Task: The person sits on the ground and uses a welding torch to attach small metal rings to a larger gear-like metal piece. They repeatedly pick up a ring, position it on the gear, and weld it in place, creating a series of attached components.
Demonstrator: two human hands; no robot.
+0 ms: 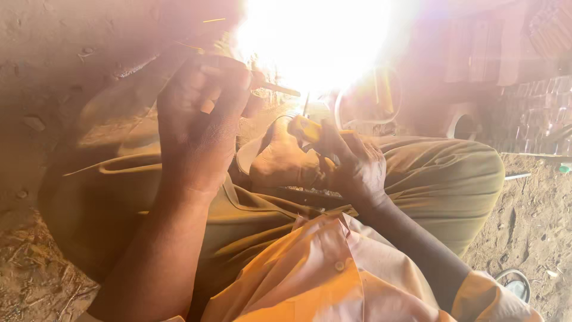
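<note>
My left hand [199,119] is raised in front of me, its fingers closed around a thin stick [277,88] whose tip points right toward the glare. My right hand [351,164] is lower, above my lap, gripping a yellow-handled tool [305,128] that points up and left. Between the hands lies my bare foot [280,164], sole turned up, resting on my crossed leg. Strong backlight washes out the area above both hands, so the stick's far end and the tool's tip are hard to make out.
I sit cross-legged in olive trousers [441,179] and an orange shirt [333,280] on dirt ground [530,220]. A brick wall [536,113] stands at the right, a sandal [515,283] lies at lower right, and thin sticks [517,176] lie on the ground.
</note>
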